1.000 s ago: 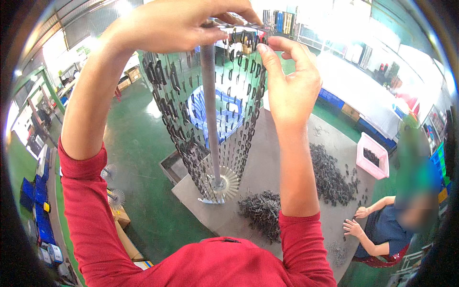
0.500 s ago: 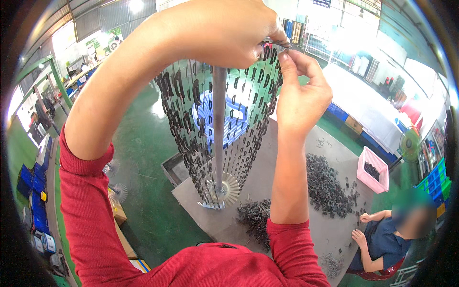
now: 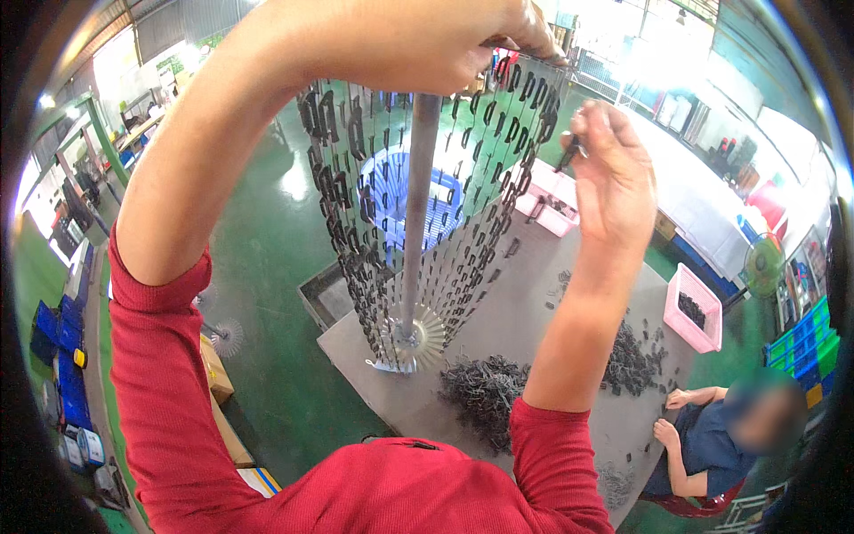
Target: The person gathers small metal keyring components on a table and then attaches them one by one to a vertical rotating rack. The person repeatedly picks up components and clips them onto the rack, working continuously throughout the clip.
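Note:
A tall rack hung with many small black clip-like parts (image 3: 334,187) stands around a grey pole (image 3: 418,205), with a slotted disc (image 3: 429,340) at its foot. At the rack's top edge is my left hand (image 3: 476,40), its fingers closed on the edge; their tips are partly hidden. My right hand (image 3: 618,173) is raised to the right, apart from the rack. Its fingers are pinched together, slightly blurred, on a small black part (image 3: 569,153).
Piles of loose black parts (image 3: 485,396) lie on the grey table (image 3: 382,396). Pink baskets (image 3: 696,334) are at the table's right and far sides. A blue basket (image 3: 378,182) stands beyond the rack. A person in dark blue (image 3: 712,454) sits at the right, hands at the table.
My right hand has moved right, away from the rack's top edge and my left hand, and a black part now shows at its fingers. My left hand has shifted slightly up and right.

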Tool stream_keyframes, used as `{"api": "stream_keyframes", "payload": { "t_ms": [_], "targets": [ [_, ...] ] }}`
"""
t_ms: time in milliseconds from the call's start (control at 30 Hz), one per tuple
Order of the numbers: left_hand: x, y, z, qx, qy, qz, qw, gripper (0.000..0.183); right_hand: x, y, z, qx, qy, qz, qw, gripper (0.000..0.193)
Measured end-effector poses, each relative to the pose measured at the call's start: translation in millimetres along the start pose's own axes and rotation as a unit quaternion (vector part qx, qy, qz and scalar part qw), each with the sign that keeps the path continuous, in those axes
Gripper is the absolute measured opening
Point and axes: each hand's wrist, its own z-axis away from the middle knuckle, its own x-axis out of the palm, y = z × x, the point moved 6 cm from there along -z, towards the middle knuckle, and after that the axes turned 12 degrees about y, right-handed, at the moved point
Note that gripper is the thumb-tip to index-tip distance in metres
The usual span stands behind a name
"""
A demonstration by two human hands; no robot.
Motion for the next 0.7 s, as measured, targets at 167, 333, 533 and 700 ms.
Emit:
{"api": "stream_keyframes", "payload": {
  "t_ms": [167, 333, 533, 700],
  "targets": [
    [-11.9, 0.8, 7.1, 0.007, -0.011, 0.013, 1.0, 0.046, -15.2, -7.7, 1.2, 0.047, -0.019, 0.216, 0.975, 0.019],
    [-7.4, -3.3, 3.6, -0.027, -0.051, 0.045, 0.997, 0.046, -7.2, -17.4, 15.2, -0.1, 0.12, 0.276, 0.948, 0.016],
    [-1.4, -10.4, 3.6, -0.078, -0.074, 0.019, 0.994, 0.044, 28.6, -8.7, 15.8, -0.234, 0.139, 0.307, 0.912, 0.021],
    [0.8, -2.0, -14.3, -0.036, -0.086, 0.021, 0.995, 0.055, 21.1, -17.0, 16.3, -0.277, 0.193, 0.343, 0.876, 0.017]
  ]
}}
